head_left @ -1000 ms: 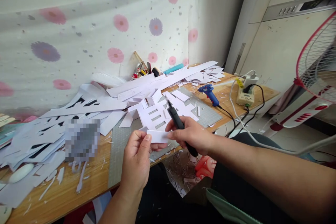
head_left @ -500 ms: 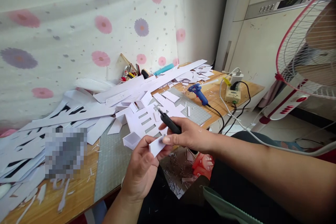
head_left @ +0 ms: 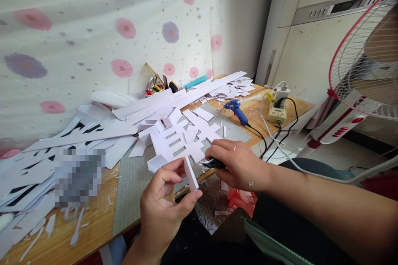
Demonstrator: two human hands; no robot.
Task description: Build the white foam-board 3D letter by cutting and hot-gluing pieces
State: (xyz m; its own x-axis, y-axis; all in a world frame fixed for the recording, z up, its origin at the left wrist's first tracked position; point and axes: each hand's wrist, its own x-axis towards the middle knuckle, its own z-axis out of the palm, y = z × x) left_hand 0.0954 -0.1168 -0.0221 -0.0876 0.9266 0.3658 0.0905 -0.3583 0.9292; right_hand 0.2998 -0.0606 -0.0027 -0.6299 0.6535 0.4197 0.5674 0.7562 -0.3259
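Note:
My left hand (head_left: 168, 198) pinches a small white foam-board piece (head_left: 190, 174) between thumb and fingers, its narrow edge turned toward me. Close by on the right, my right hand (head_left: 238, 163) is wrapped around a black-handled craft knife (head_left: 215, 163); its tip points left toward the piece and is partly blurred. Behind both hands, white cut-out panels (head_left: 161, 143) with rectangular openings lie on the grey-green cutting mat (head_left: 129, 198).
A blue glue gun (head_left: 236, 112) lies at the mat's right, near a power strip (head_left: 276, 109) with loose cables. White offcuts (head_left: 77, 132) heap up on the left. A fan (head_left: 362, 62) stands at right. Below the table edge, scraps lie around a red bag (head_left: 242, 201).
My left hand has turned the white piece from face-on to edge-on. My right hand has let go of it and moved right, swinging the knife lower.

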